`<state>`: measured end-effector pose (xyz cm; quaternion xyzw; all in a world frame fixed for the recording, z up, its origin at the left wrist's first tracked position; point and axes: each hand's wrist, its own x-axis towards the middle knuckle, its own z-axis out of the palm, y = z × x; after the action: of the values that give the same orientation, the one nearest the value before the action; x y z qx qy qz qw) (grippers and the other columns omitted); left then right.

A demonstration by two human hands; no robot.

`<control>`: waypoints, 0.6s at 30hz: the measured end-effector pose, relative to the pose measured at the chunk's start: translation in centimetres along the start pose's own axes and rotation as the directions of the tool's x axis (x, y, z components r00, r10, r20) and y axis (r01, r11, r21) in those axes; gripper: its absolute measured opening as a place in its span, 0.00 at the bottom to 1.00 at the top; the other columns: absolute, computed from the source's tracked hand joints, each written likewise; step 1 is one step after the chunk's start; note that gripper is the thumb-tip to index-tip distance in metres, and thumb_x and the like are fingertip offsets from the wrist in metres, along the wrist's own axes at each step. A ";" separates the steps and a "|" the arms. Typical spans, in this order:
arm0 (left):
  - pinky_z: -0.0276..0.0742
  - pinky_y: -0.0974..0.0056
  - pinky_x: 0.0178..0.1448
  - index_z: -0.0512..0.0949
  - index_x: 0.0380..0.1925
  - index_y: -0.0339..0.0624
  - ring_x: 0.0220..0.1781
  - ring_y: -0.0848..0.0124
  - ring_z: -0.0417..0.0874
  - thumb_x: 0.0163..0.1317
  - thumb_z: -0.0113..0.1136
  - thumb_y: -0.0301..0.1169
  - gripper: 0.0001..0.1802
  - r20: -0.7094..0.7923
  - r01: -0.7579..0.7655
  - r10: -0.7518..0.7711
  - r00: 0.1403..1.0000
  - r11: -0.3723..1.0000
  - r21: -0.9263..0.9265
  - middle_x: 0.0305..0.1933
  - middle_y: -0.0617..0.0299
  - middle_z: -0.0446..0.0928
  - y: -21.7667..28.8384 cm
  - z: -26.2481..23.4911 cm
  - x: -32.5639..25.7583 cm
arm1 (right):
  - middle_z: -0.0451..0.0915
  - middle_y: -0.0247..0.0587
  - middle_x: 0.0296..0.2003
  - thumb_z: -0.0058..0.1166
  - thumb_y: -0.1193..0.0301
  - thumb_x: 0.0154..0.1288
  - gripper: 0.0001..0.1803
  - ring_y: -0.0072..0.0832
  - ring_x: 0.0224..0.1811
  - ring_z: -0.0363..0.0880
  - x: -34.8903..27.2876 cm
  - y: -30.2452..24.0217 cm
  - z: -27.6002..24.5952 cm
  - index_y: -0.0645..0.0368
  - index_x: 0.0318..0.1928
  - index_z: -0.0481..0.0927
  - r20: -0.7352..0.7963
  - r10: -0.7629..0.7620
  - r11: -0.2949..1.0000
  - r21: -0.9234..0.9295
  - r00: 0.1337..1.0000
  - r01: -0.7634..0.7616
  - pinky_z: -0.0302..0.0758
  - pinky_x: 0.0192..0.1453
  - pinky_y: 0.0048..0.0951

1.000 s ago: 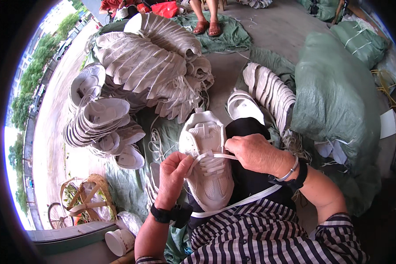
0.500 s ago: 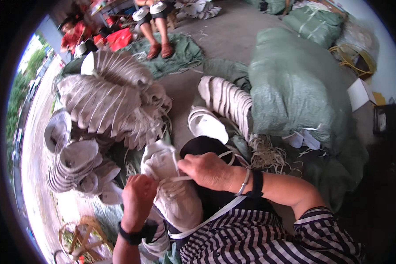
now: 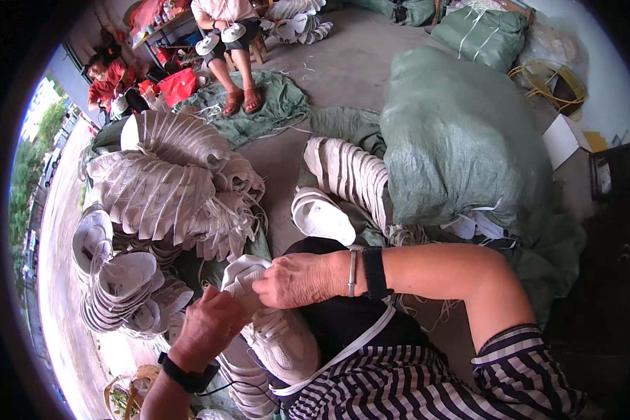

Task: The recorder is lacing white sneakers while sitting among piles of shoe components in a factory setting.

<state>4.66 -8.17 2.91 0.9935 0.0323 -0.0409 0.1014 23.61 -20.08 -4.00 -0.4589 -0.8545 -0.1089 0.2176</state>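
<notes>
A white lace-up shoe upper (image 3: 285, 350) rests on my lap, its toe toward me and its collar away from me. My right hand (image 3: 297, 280) lies across the collar, fingers curled and closed on the upper there. Just left of it, my left hand (image 3: 213, 320) is closed, fingertips pressed together against the upper's left edge. Whatever the left fingers pinch is too hidden to make out. Crossed laces (image 3: 269, 329) show on the front of the upper. A white band (image 3: 353, 348) curves over my dark-covered lap.
Nested white uppers form a large heap (image 3: 154, 178) and stacks (image 3: 122, 280) at left, with another row (image 3: 350, 168) ahead. A green woven sack (image 3: 462, 140) bulges at right. Two people sit at the far left, one holding white uppers (image 3: 220, 38). A basket (image 3: 143, 381) stands lower left.
The right hand has moved left and slightly down onto the collar, and the lace strip stretched from it no longer shows. The left hand has shifted slightly down and left. The view has tilted.
</notes>
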 end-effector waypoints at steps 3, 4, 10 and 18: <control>0.73 0.64 0.34 0.77 0.24 0.44 0.32 0.68 0.75 0.49 0.66 0.29 0.06 -0.065 -0.071 0.063 0.996 0.988 -0.135 0.26 0.66 0.74 -0.7 1.3 0.2 | 0.72 0.38 0.26 0.52 0.74 0.49 0.04 0.33 0.30 0.80 -0.3 0.4 -0.2 0.59 0.22 0.72 0.075 0.024 0.990 0.134 0.997 -0.034 0.77 0.33 0.31; 0.73 0.64 0.34 0.77 0.24 0.44 0.32 0.68 0.75 0.49 0.66 0.29 0.06 -0.068 -0.067 0.058 0.996 0.988 -0.138 0.26 0.66 0.74 -1.4 2.3 0.4 | 0.71 0.40 0.26 0.52 0.74 0.49 0.05 0.35 0.30 0.80 -0.6 0.6 -0.3 0.61 0.22 0.72 0.146 0.044 0.975 0.208 0.988 -0.075 0.78 0.34 0.32; 0.64 0.74 0.32 0.73 0.30 0.40 0.26 0.82 0.67 0.66 0.51 0.36 0.11 0.071 0.294 -0.435 0.898 0.470 -0.832 0.24 0.71 0.71 -0.4 2.5 0.6 | 0.77 0.50 0.34 0.53 0.76 0.49 0.06 0.42 0.36 0.81 1.2 -1.2 -0.8 0.67 0.25 0.81 0.388 0.240 0.903 0.246 0.890 -0.351 0.78 0.38 0.35; 0.61 0.75 0.37 0.78 0.27 0.42 0.32 0.81 0.66 0.64 0.54 0.37 0.12 -0.110 -0.009 -0.478 0.871 0.207 -0.978 0.39 0.70 0.71 -1.0 5.8 -0.5 | 0.79 0.45 0.27 0.47 0.67 0.64 0.10 0.30 0.22 0.80 3.0 1.4 -2.3 0.62 0.35 0.73 0.522 0.570 -0.270 0.848 0.635 -0.455 0.75 0.23 0.28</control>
<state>3.63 -8.37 -2.93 0.6872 0.2245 0.1717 0.6693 23.99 -17.96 -0.60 -0.4886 -0.3839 0.5833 0.5231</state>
